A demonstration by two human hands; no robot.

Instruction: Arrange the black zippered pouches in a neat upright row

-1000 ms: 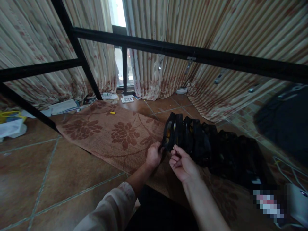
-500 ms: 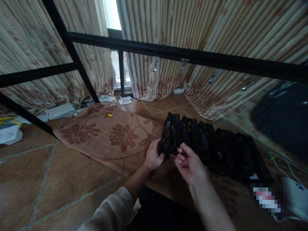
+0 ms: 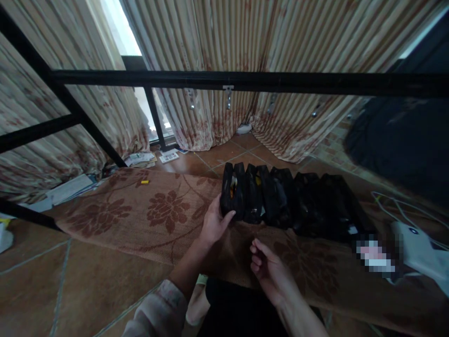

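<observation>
A row of black pouches (image 3: 280, 199) with open tops stands on the brown flowered cloth (image 3: 196, 187). They may be compartments of one bag; I cannot tell. Inside the leftmost pouch (image 3: 232, 201) something orange-yellow shows. My left hand (image 3: 213, 222) holds that pouch at its left end, thumb across the near side and fingers partly hidden behind it. Closer to me, apart from the pouches, is my right hand (image 3: 268, 269). Its fingers are curled and the thumb meets the forefinger; whether anything small is pinched there cannot be made out.
A black metal frame (image 3: 196, 78) crosses above the cloth, before striped curtains (image 3: 280, 42). A small yellow piece (image 3: 145, 181) lies on the cloth. Papers (image 3: 70, 188) line the left side. At right are a white device (image 3: 414, 243) with a cable and a dark covered shape (image 3: 403, 126).
My right hand has drawn back from the front of the pouches toward me. My left hand stays at the left end. The view has turned to the right.
</observation>
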